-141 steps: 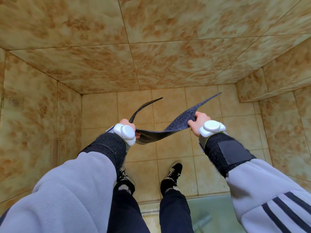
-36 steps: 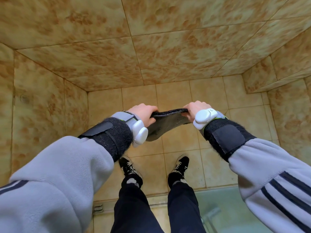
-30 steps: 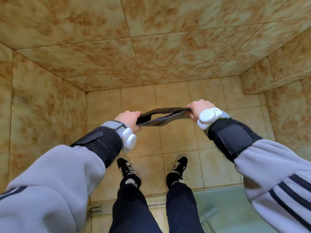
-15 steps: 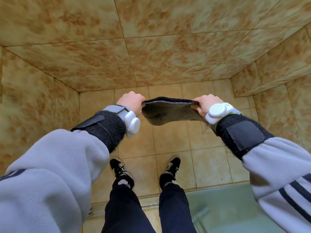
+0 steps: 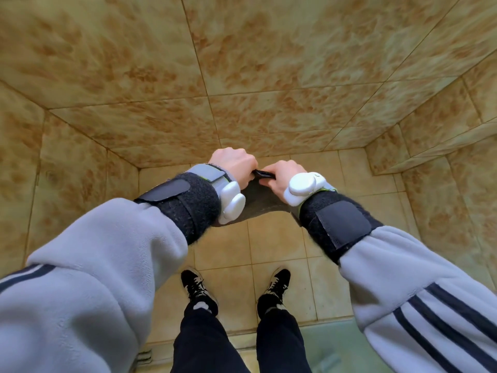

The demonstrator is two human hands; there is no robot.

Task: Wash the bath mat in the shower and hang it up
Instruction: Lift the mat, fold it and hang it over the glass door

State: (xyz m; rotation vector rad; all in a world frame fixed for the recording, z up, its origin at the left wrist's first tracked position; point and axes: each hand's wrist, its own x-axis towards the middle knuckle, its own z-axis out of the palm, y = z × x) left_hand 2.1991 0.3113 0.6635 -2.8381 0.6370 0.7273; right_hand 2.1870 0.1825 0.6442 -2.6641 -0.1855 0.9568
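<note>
Mottled tan wall tiles (image 5: 269, 76) enclose a paler tiled floor (image 5: 274, 246) (thin grout lines), with frosted green glass (image 5: 330, 348) bottom right.

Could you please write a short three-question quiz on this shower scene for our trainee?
1. True or false: the left hand and right hand both grip the dark bath mat.
2. Where does the mat hang? A) above the tiled floor B) flat on the floor C) over a rail
3. Fill in: the person's black shoes stand ____ the mat.

Key: 1 true; 2 A; 3 below.
</note>
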